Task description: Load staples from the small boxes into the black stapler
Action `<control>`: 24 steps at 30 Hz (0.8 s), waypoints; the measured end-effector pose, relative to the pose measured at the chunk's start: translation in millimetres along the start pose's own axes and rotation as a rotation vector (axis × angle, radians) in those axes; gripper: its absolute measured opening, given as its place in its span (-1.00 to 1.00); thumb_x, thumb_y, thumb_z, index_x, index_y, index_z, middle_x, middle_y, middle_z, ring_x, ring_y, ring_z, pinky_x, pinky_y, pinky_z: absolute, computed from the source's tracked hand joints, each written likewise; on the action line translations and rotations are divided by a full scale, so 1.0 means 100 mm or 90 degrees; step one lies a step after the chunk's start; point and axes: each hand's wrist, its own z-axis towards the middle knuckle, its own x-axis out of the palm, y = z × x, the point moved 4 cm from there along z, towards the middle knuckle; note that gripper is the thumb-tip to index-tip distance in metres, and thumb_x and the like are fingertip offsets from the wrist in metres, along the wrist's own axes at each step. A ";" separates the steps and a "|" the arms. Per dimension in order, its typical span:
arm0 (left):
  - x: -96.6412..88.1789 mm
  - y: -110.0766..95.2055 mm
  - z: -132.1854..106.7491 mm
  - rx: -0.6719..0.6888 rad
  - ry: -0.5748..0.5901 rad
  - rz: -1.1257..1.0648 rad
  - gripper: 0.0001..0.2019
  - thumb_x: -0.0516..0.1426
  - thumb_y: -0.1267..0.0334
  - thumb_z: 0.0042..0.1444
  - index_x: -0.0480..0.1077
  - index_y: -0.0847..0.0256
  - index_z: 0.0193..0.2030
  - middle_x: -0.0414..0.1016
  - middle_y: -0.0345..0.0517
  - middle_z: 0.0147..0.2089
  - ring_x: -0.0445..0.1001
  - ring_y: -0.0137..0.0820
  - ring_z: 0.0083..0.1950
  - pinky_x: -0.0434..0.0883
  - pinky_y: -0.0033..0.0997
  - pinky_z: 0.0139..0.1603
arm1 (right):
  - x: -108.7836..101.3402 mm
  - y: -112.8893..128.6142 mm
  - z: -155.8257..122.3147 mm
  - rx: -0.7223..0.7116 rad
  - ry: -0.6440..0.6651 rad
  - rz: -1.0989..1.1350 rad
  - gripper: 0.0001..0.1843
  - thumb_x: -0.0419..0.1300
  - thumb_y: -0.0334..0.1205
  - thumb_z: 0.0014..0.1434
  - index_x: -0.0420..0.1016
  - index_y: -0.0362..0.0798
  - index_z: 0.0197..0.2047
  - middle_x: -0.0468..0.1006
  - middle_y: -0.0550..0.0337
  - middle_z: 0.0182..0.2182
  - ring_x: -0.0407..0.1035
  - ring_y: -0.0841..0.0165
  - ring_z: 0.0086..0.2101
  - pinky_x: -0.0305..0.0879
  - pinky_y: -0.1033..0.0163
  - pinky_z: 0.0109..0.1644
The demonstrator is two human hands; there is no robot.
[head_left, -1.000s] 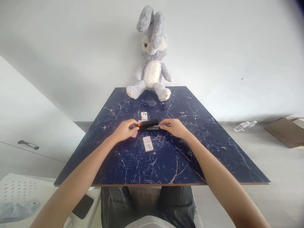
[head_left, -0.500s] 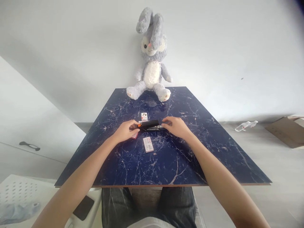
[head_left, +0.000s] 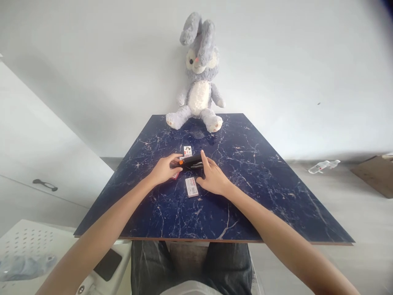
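Observation:
A black stapler (head_left: 192, 161) with an orange rear end lies on the dark blue marbled table (head_left: 245, 192). My left hand (head_left: 164, 168) grips its orange end with closed fingers. My right hand (head_left: 211, 178) rests over the stapler's right part, the forefinger pointing up along it and the other fingers curled. A small white staple box (head_left: 191, 186) lies flat just left of my right hand. Another small box (head_left: 187, 150) stands behind the stapler. A red-edged box (head_left: 175, 175) is partly hidden under my left hand.
A grey plush rabbit (head_left: 199, 82) sits at the table's far edge against the white wall. On the floor at right lie a plastic bottle (head_left: 324, 166) and cardboard (head_left: 374, 174). A white perforated stool (head_left: 27, 246) stands at lower left.
My right hand has slid from the stapler's right tip to the left and nearer to me, now over the stapler beside the white box. The view shifted slightly.

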 end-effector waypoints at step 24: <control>0.16 -0.06 -0.04 0.122 0.037 0.189 -0.61 0.00 0.06 0.38 0.45 0.03 0.23 0.44 0.02 0.23 0.36 -0.10 0.21 0.28 0.08 0.27 | -0.25 0.12 -0.04 -0.116 -0.049 -0.109 -0.70 0.24 -0.22 0.19 0.43 0.02 0.00 0.14 -0.04 0.36 0.24 -0.07 0.19 0.38 -0.16 0.10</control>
